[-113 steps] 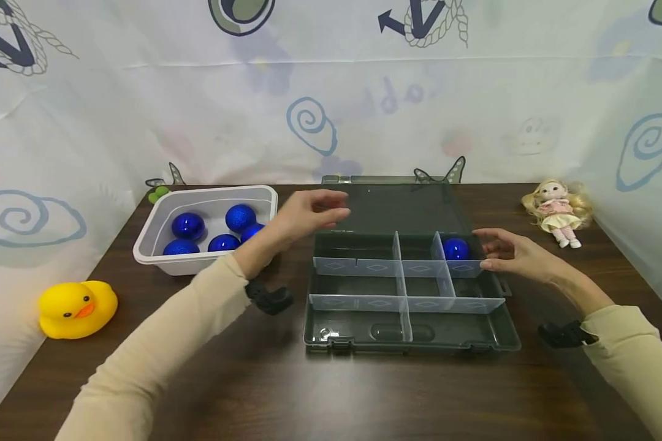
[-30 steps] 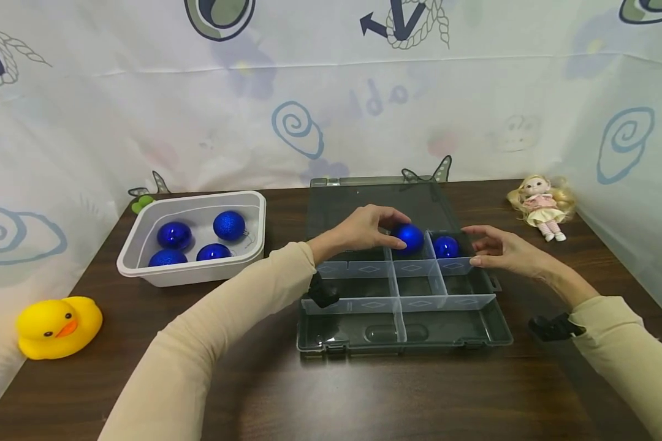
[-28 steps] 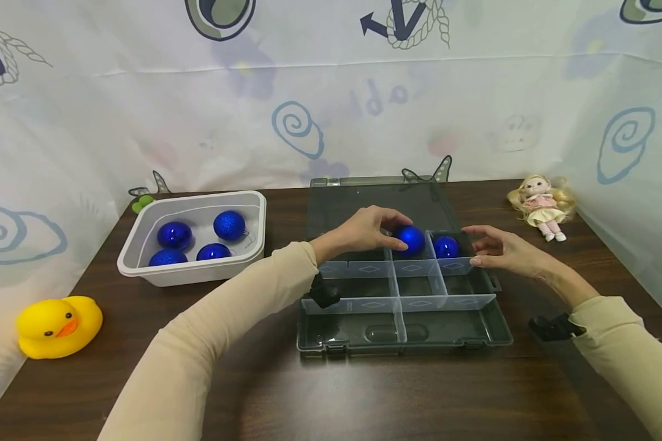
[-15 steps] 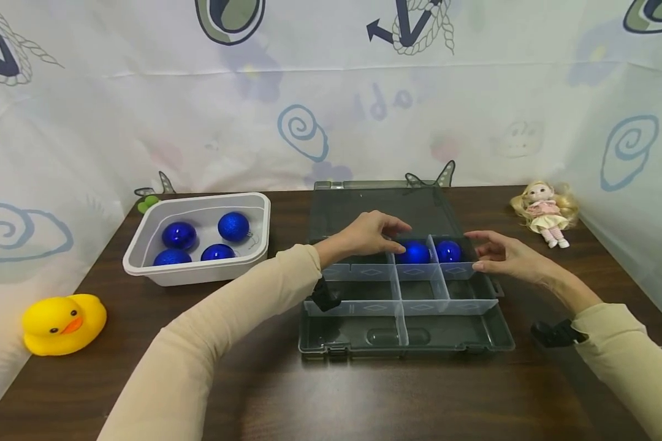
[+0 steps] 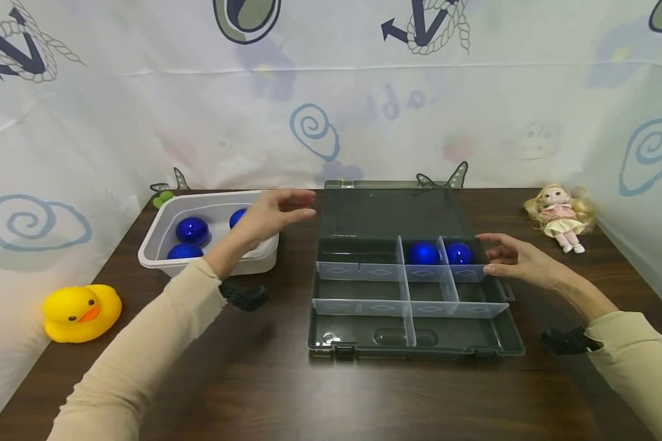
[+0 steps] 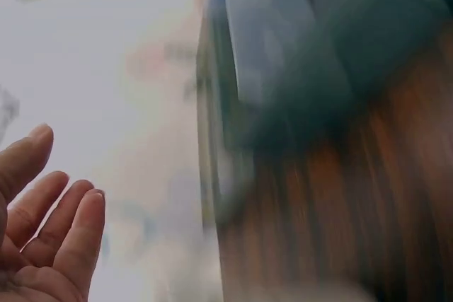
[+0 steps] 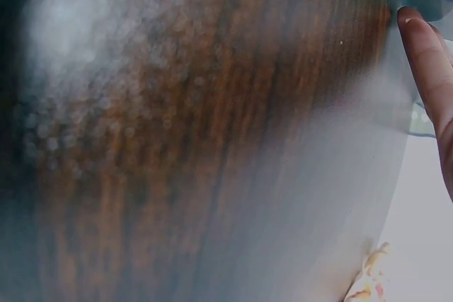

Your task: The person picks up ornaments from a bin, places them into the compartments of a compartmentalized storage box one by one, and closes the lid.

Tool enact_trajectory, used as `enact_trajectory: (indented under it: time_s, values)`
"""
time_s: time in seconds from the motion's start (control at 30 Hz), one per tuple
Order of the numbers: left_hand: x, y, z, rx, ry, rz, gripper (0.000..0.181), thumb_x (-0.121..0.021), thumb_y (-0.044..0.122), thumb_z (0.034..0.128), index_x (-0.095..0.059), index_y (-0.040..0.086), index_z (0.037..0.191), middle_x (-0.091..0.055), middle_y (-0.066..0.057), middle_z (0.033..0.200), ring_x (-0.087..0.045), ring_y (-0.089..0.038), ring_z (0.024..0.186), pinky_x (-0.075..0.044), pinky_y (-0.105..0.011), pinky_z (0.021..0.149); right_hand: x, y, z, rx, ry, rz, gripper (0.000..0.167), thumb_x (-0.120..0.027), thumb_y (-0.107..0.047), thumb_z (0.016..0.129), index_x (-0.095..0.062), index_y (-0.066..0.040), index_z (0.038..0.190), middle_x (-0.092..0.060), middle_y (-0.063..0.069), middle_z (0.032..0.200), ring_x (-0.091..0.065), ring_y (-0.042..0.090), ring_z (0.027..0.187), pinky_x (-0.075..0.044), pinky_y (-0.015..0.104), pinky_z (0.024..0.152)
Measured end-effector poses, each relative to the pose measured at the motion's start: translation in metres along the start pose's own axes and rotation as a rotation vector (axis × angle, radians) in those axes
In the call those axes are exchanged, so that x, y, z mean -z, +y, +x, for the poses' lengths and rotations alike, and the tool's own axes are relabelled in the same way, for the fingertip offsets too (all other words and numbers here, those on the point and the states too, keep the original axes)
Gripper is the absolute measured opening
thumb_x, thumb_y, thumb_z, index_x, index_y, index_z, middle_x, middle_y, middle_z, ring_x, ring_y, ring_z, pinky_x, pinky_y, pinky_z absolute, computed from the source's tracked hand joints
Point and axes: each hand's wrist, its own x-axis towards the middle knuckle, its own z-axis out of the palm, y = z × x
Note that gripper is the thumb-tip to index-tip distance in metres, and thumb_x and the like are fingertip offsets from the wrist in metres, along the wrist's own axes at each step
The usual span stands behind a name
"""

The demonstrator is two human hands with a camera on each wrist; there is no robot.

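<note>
From the head camera I located two blue balls in the back row of the divided box (image 5: pixel 358 335): one ball (image 5: pixel 423 253) in the middle compartment, one ball (image 5: pixel 460 253) in the right compartment. The lid (image 5: pixel 391 211) lay folded back behind them. I read the right hand (image 5: pixel 521 260) at the box's right edge, fingertips touching it, thumb and forefinger apart. I read the left hand (image 5: pixel 273 214) raised in front of the tub (image 5: pixel 262 261), fingers loosely bent, thumb well separated. Inside the tub I counted three visible blue balls (image 5: pixel 192 230), one partly hidden by that hand. A yellow duck (image 5: pixel 81 313) sat at the table's (image 5: pixel 254 380) left; a doll (image 5: pixel 559 217) lay at the right.
</note>
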Motion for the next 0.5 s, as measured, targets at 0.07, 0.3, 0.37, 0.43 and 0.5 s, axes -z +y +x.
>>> enact_trajectory:
  time_s: [0.07,0.3,0.37,0.43,0.5]
  values:
    - [0.022,-0.016,-0.006,0.069,0.079,-0.001,0.047,-0.064,0.022,0.0910,-0.052,0.005,0.133,-0.055,-0.014,0.133,-0.053,-0.026,0.120,-0.042,-0.040,0.101,0.001,0.000,0.000,-0.004,-0.002,-0.002,0.061,-0.061,-0.012,0.091,-0.031,-0.001,0.142,-0.048,0.021,0.122,-0.049,-0.002,0.100,-0.046,0.013,0.080]
    - [0.069,-0.060,-0.020,0.204,0.245,0.004,0.055,-0.062,0.027,0.0920,-0.046,0.000,0.137,-0.048,-0.021,0.138,-0.046,-0.032,0.126,-0.034,-0.044,0.108,0.001,-0.002,-0.001,-0.022,-0.003,-0.009,0.061,-0.062,-0.014,0.091,-0.030,-0.003,0.143,-0.049,0.021,0.123,-0.049,-0.001,0.101,-0.047,0.016,0.081]
    - [0.074,-0.068,-0.021,0.231,0.266,0.017,0.055,-0.061,0.028,0.0920,-0.046,0.000,0.137,-0.049,-0.022,0.137,-0.045,-0.032,0.126,-0.034,-0.043,0.108,0.001,-0.002,-0.001,-0.028,-0.003,-0.019,0.062,-0.062,-0.014,0.091,-0.030,-0.003,0.143,-0.048,0.022,0.124,-0.048,0.000,0.101,-0.048,0.018,0.081]
    - [0.078,-0.075,-0.021,0.262,0.274,0.028,0.054,-0.062,0.028,0.0916,-0.047,0.001,0.137,-0.050,-0.022,0.135,-0.046,-0.032,0.125,-0.035,-0.043,0.107,0.001,-0.002,-0.001,-0.033,-0.003,-0.028,0.062,-0.062,-0.015,0.091,-0.030,-0.004,0.143,-0.048,0.022,0.125,-0.048,0.000,0.101,-0.048,0.019,0.082]
    - [0.079,-0.080,-0.021,0.291,0.268,0.040,0.054,-0.063,0.027,0.0912,-0.047,0.002,0.136,-0.050,-0.022,0.134,-0.046,-0.032,0.124,-0.034,-0.043,0.107,0.001,-0.002,0.000,-0.034,-0.004,-0.024,0.062,-0.062,-0.015,0.092,-0.030,-0.004,0.143,-0.048,0.022,0.125,-0.048,0.000,0.101,-0.048,0.019,0.082]
